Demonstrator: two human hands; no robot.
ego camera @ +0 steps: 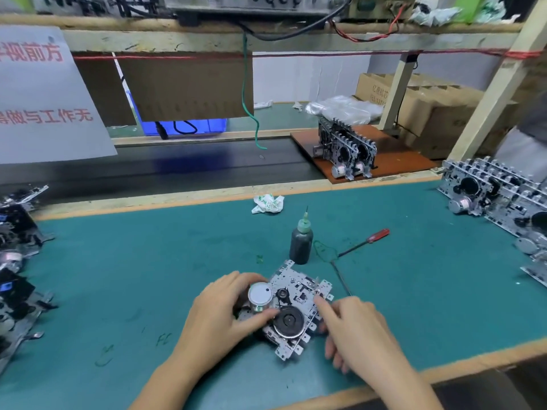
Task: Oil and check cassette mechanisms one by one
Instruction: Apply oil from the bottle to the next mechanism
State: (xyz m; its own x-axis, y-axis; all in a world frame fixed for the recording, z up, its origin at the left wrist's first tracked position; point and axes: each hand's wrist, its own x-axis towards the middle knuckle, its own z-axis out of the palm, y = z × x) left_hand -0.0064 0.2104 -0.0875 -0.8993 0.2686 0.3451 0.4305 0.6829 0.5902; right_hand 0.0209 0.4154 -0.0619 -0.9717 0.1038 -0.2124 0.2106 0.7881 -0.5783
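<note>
Left hand gripped the silver metal cassette mechanism by its motor; right hand, fingers curled, pinched its edge. A loose hold could tip it against the dark oil bottle.

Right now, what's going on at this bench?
A person holds one cassette mechanism on the green mat. The left hand has its grip around the round silver motor, thumb across the plate; the right hand steadies the right edge with its fingers. The oil bottle stands upright just behind, untouched, and a red-handled screwdriver lies to its right. More mechanisms wait in stacks at the right and the left.
</note>
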